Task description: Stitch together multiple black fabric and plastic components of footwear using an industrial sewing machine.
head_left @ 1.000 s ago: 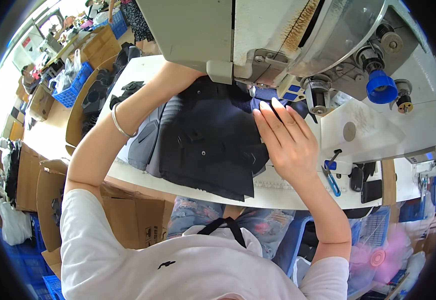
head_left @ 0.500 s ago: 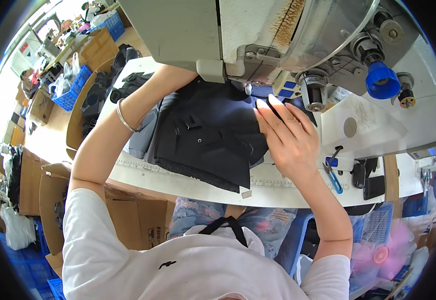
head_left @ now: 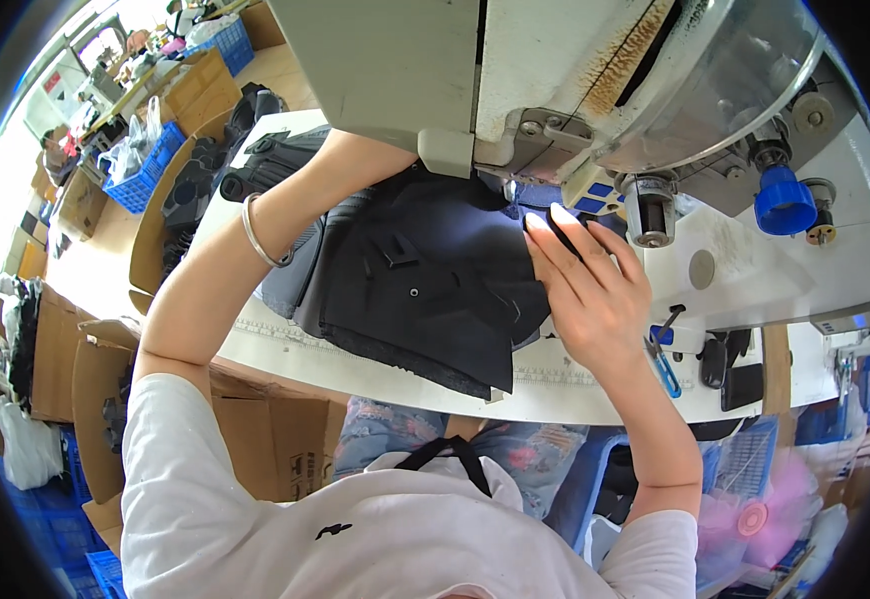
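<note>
Black cloth (head_left: 435, 319) lies bunched and creased on the white desk (head_left: 555, 397), far edge under the sewing machine (head_left: 390, 70), near corner hanging toward the front. Right hand (head_left: 590, 295): palm down at the cloth's right edge, fingers nearly straight and close together, fingertips up near the lit stitching area, no grip visible. Left hand (head_left: 387, 158): mostly behind the machine head, only the part by the wrist shows; can't tell how open it is or whether it holds anything. Needle hidden too. To do this well, I'd say: light flat pressure from the right fingers, steer rather than pull, keep fingertips beside the stitching spot and never under it, smooth the standing folds so no spare layer gets caught, let both hands move at one pace. Blue-handled snips (head_left: 665, 371) are best left well apart, as they lie. Versus half a second ago: right hand pose about the same; cloth shifted a bit, its near corner now covering most of a pale scrap (head_left: 497, 396) that lay clear of it; folds on its left look flatter; machine sits further right in view, probably head motion.
</note>
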Tool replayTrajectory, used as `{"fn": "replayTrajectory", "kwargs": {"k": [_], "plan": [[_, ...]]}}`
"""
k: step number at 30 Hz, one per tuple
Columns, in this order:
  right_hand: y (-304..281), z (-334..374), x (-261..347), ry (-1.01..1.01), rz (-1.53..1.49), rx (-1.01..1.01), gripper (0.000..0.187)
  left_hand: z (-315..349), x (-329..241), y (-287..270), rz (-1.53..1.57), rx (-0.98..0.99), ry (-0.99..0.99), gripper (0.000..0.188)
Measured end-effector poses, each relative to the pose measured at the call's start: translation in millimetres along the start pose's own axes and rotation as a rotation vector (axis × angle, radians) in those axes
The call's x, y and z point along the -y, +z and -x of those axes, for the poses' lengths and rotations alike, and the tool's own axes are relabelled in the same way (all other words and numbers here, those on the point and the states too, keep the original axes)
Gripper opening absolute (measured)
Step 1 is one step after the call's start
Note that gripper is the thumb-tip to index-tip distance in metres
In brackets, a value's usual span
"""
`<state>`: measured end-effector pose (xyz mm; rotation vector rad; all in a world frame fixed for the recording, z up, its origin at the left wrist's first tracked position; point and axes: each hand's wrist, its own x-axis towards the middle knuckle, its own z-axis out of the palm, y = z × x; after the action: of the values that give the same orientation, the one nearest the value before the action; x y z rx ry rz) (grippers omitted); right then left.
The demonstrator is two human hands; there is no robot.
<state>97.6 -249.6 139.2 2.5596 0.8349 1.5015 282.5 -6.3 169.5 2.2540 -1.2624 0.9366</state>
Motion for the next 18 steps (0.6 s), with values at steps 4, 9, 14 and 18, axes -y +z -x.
{"fn": "replayTrajectory", "kwargs": {"k": [4,9,14,18], "plan": [[-2.5,0.3,0.1,-0.004,0.009,0.013,0.018,0.2,4.1,8.2,-0.121,-0.063,0.093,0.017],[0.0,0.9,1.7,0.018,-0.006,0.004,0.018,-0.5,1.9,2.9,-0.032,-0.034,0.102,0.017],[-0.2,-4.1,2.4,0.040,-0.009,-0.005,0.017,-1.0,0.3,6.7,-0.093,-0.100,0.172,0.017],[3.1,-2.1,5.6,0.057,0.016,-0.035,0.018,-2.1,-8.3,7.3,-0.024,-0.018,0.060,0.017]]}}
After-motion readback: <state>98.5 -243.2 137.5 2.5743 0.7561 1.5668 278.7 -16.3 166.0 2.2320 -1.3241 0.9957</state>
